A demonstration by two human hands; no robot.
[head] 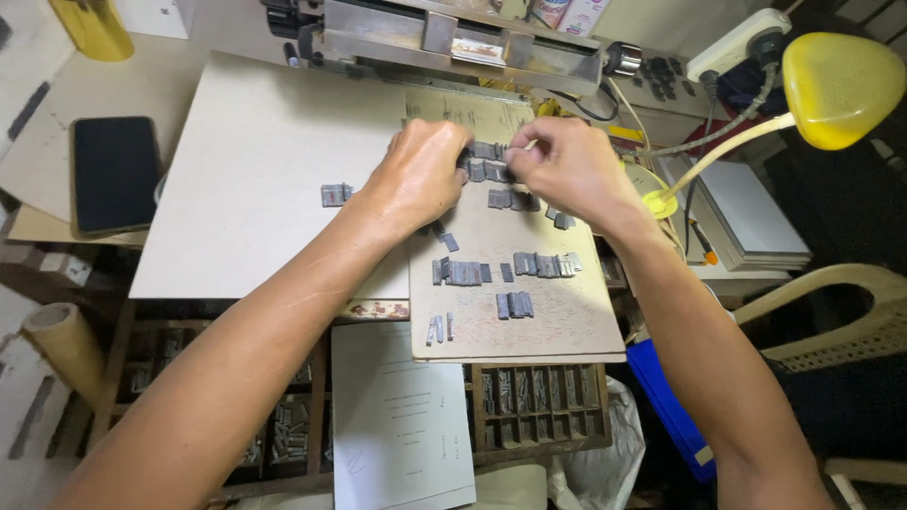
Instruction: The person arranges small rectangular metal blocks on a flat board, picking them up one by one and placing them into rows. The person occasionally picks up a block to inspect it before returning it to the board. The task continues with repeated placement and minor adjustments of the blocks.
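Arranging metal type pieces | left hand | right hand | board

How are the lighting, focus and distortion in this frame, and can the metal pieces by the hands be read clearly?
Head view: even, soft light with faint shadows; the yellow lamp shows a mild sheen. The metal pieces on the board are sharp. The left hand and right hand are fairly sharp. Wide-angle stretch bends the forearms at the frame edges; the right side falls dark.

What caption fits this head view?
Both hands, left hand and right hand, arrange small grey metal blocks on a board.
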